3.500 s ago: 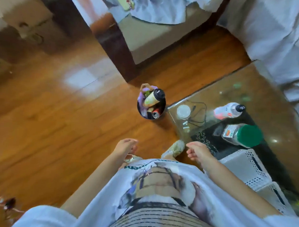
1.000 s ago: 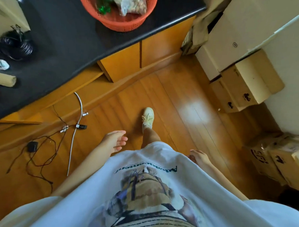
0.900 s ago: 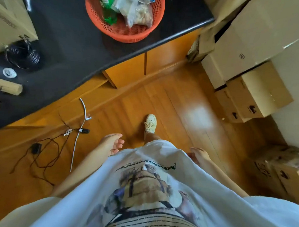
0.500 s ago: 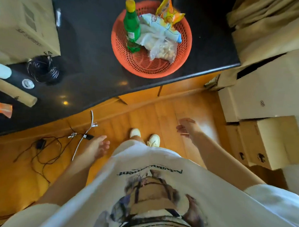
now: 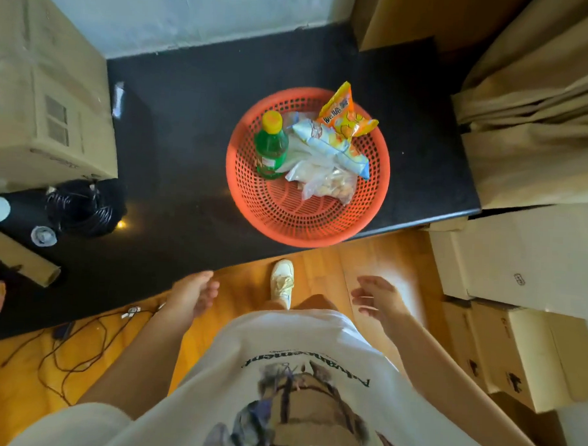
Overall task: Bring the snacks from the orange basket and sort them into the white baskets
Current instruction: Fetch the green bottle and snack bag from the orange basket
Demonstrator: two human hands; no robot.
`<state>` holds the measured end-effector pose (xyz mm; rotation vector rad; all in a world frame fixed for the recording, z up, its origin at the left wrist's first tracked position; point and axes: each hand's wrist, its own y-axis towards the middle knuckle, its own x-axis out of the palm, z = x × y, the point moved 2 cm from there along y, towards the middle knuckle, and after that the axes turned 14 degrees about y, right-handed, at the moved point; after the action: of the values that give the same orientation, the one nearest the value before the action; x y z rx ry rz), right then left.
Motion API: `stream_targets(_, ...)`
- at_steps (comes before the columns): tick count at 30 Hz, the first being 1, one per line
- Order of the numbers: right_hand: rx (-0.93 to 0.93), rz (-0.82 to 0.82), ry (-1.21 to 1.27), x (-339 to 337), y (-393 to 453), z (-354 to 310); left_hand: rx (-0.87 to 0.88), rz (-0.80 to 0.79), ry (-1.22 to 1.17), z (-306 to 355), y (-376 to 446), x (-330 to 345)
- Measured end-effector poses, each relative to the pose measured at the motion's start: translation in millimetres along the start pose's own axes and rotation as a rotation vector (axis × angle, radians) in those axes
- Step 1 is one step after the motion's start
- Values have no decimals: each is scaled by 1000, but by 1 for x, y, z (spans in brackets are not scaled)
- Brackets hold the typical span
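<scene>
Black worktop [image 5: 196, 117], cardboard boxes [image 5: 46, 87] at left edge. Orange basket [image 5: 286, 219] at front edge, near right corner; inside: green bottle [image 5: 270, 147], upright, plus snack packets [image 5: 336, 143]. Left hand [image 5: 192, 294], right hand [image 5: 380, 299]: below front edge, grip wide, holding nothing.

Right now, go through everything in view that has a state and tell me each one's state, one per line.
Orange basket: on the black counter, holding snacks.
Green bottle: capped, leaning in the basket.
Orange snack bag: sealed, propped on the far rim.
Clear nut bag: lying in the basket.
Left hand: empty, fingers relaxed.
Right hand: empty, open.
Black cable: coiled on the counter.
</scene>
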<state>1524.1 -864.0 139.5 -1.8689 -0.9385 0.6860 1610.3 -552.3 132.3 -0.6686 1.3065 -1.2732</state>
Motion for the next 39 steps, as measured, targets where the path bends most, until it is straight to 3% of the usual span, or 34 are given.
stream_targets(7,-57,42,45,9,12,-48,355,-32,35,123,-5,34)
stream_targets(13,-500,132,-285,49,47,-130,662,0,64,186,6,66)
stream_targets(17,-697,63,-546,81,83,-179,780,50,181,213,18,83)
stream_targets(21,-623,51,-851,99,112,-199,773,9,182,222,23,92)
stream_targets(29,-533,12,-916,95,124,-196,803,-26,94,223,14,95)
stream_targets(35,-435,-84,-738,78,102,-186,841,-13,-7,211,0,78)
stream_targets(39,-332,-170,-267,62,62,-168,941,-58,28,203,-21,54)
